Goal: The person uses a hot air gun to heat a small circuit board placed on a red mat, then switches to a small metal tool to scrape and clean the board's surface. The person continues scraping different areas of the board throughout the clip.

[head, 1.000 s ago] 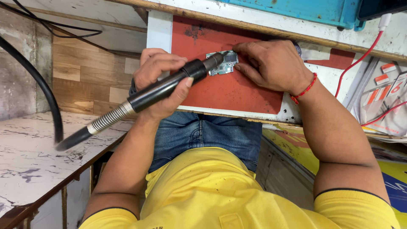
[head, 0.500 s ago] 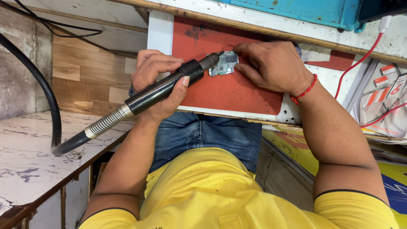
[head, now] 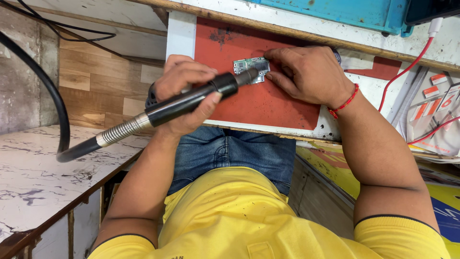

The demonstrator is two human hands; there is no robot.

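Left hand (head: 184,93) wrapped around black hot-air handpiece (head: 191,100), fingers closed tight on the barrel, thumb along the near side. Nozzle tip points right, sits right at the left edge of small circuit board (head: 252,68); can't tell if touching. Handpiece tail: ribbed metal spring relief, then thick black hose (head: 43,91) looping off to the left.

Right hand (head: 309,76) lies on red mat (head: 268,103), fingers pressed together, tips on the right edge of the board, pinning it flat. Red thread band (head: 346,101) on that wrist.

Board lies on the far part of the mat, between both hands. Mat sits on white worktop (head: 181,33). Red cable (head: 402,72) runs down far right. Marble-pattern surface (head: 33,182) to the left, well apart.
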